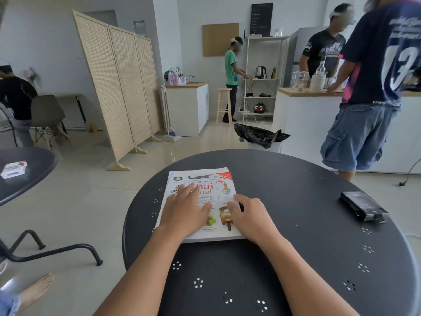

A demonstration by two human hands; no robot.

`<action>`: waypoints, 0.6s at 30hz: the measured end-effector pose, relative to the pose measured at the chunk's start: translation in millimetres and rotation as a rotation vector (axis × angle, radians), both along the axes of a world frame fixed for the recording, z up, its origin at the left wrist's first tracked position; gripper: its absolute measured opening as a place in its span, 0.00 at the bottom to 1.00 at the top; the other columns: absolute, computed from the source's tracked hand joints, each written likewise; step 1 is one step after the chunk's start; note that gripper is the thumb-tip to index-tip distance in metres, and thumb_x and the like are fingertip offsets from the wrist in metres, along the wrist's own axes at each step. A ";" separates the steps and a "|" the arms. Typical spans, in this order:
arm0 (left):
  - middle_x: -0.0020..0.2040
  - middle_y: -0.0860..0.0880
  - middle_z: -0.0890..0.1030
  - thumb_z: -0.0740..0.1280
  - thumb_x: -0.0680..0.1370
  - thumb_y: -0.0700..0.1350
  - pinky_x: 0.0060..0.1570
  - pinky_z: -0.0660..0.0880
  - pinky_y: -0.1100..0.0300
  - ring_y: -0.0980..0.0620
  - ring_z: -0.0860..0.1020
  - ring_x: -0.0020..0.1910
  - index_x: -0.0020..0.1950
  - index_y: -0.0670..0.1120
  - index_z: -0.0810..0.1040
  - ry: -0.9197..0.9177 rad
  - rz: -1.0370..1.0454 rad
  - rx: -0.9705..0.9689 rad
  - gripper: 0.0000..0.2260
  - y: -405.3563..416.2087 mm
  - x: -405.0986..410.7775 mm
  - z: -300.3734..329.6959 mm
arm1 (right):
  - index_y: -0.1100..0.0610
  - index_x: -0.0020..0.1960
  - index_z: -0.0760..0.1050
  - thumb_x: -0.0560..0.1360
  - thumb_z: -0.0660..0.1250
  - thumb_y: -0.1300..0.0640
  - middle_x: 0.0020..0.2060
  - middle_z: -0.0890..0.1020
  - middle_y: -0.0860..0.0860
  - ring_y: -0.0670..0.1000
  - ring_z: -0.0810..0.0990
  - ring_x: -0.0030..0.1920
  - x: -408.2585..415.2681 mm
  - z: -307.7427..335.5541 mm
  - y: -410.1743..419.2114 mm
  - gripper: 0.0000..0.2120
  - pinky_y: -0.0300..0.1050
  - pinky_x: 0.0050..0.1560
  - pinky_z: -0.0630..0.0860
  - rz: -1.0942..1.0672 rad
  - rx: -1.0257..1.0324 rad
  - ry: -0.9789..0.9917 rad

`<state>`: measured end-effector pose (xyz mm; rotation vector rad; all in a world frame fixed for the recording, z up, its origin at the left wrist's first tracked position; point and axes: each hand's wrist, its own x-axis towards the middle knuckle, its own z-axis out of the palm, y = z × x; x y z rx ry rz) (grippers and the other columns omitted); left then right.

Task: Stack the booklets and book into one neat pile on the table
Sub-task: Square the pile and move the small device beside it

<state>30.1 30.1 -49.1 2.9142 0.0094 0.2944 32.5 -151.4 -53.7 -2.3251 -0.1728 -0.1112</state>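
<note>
A white book (205, 181) titled as a Thai visual dictionary lies on top of a pile on the round black table (296, 224). Edges of booklets (218, 169) stick out beneath it at the far side. My left hand (185, 209) lies flat on the cover's left half, fingers spread. My right hand (250, 215) rests at the book's right edge, its fingers curled on the cover and its thumb against the side.
A black box (362, 206) lies on the table to the right. A person in a dark jersey (376, 87) stands close behind the table's far right. Another dark table (22, 174) with a small pack stands to the left.
</note>
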 end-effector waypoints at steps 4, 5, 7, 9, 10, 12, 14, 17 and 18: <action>0.80 0.53 0.59 0.51 0.79 0.65 0.78 0.51 0.46 0.52 0.54 0.79 0.79 0.50 0.58 0.027 -0.054 -0.004 0.32 -16.4 8.4 -6.9 | 0.59 0.58 0.79 0.82 0.60 0.48 0.52 0.82 0.53 0.49 0.83 0.40 0.3 2.9 -11.6 0.16 0.50 0.40 0.81 0.059 -0.094 -0.085; 0.80 0.53 0.60 0.51 0.79 0.66 0.78 0.51 0.46 0.52 0.55 0.79 0.79 0.50 0.59 0.023 -0.055 -0.006 0.32 -16.8 9.0 -8.4 | 0.59 0.61 0.78 0.83 0.60 0.48 0.54 0.81 0.53 0.51 0.84 0.45 -0.5 4.3 -13.9 0.17 0.49 0.43 0.81 0.062 -0.101 -0.072; 0.80 0.54 0.60 0.50 0.79 0.67 0.78 0.49 0.45 0.53 0.56 0.79 0.79 0.52 0.60 0.021 -0.050 -0.003 0.32 -14.8 9.6 -10.5 | 0.60 0.62 0.77 0.83 0.59 0.49 0.55 0.83 0.52 0.54 0.84 0.48 -1.1 4.8 -17.1 0.17 0.52 0.47 0.81 0.075 -0.104 -0.056; 0.80 0.56 0.60 0.50 0.78 0.67 0.77 0.46 0.42 0.55 0.55 0.79 0.79 0.53 0.60 0.027 -0.043 0.001 0.32 -13.8 9.7 -10.2 | 0.58 0.55 0.80 0.82 0.60 0.50 0.48 0.84 0.51 0.55 0.84 0.44 -1.0 5.0 -21.2 0.14 0.56 0.45 0.81 0.071 -0.112 -0.076; 0.80 0.56 0.59 0.49 0.78 0.68 0.76 0.44 0.41 0.56 0.55 0.79 0.79 0.53 0.60 0.033 -0.044 0.003 0.32 -13.6 9.5 -9.7 | 0.58 0.51 0.80 0.82 0.61 0.51 0.45 0.85 0.51 0.56 0.83 0.42 0.5 5.1 -24.7 0.13 0.57 0.44 0.81 0.047 -0.121 -0.096; 0.80 0.57 0.59 0.50 0.78 0.68 0.76 0.43 0.40 0.56 0.54 0.79 0.79 0.54 0.60 0.044 -0.053 0.001 0.32 -13.9 8.8 -8.4 | 0.61 0.53 0.82 0.81 0.63 0.54 0.48 0.86 0.54 0.57 0.83 0.47 5.8 4.5 -36.5 0.12 0.49 0.47 0.81 -0.056 -0.110 -0.144; 0.80 0.57 0.59 0.50 0.78 0.68 0.76 0.44 0.40 0.56 0.54 0.79 0.79 0.54 0.60 0.047 -0.054 -0.012 0.32 -13.6 7.3 -7.5 | 0.61 0.57 0.83 0.79 0.65 0.58 0.51 0.86 0.54 0.56 0.82 0.54 10.7 6.0 -54.8 0.12 0.36 0.50 0.72 -0.199 -0.075 -0.218; 0.80 0.57 0.60 0.51 0.78 0.67 0.77 0.44 0.41 0.55 0.54 0.79 0.79 0.54 0.60 0.054 -0.053 -0.030 0.32 -13.1 6.0 -6.5 | 0.61 0.54 0.85 0.76 0.67 0.60 0.51 0.87 0.58 0.60 0.79 0.59 21.6 7.5 -91.2 0.11 0.42 0.60 0.69 -0.437 -0.055 -0.349; 0.80 0.57 0.60 0.51 0.78 0.67 0.77 0.45 0.40 0.55 0.54 0.79 0.79 0.54 0.61 0.056 -0.054 -0.034 0.32 -13.1 5.9 -6.4 | 0.61 0.56 0.85 0.76 0.67 0.59 0.54 0.86 0.59 0.62 0.76 0.63 25.4 6.9 -103.8 0.12 0.47 0.67 0.67 -0.530 -0.070 -0.338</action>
